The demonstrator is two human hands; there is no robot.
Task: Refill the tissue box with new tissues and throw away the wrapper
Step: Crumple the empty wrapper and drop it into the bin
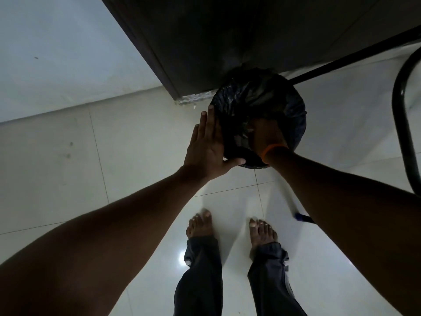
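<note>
Looks like the toss-the-wrapper step. Left hand (208, 142) lies flat and spread against the bin (259, 115) rim, gripping nothing. Right hand (267, 135) reaches inside the liner; can't tell its grip, wrapper hidden. Next: let go, pull out.

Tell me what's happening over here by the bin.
A person stands barefoot on the tiled floor, bent over a small bin lined with a black bag that sits against a dark cabinet. The left hand lies flat and open against the bin's outer side, steadying it. The right hand, with an orange band at the wrist, reaches down into the bag. Whether it holds the wrapper cannot be seen; the bin's inside is too dark.
</note>
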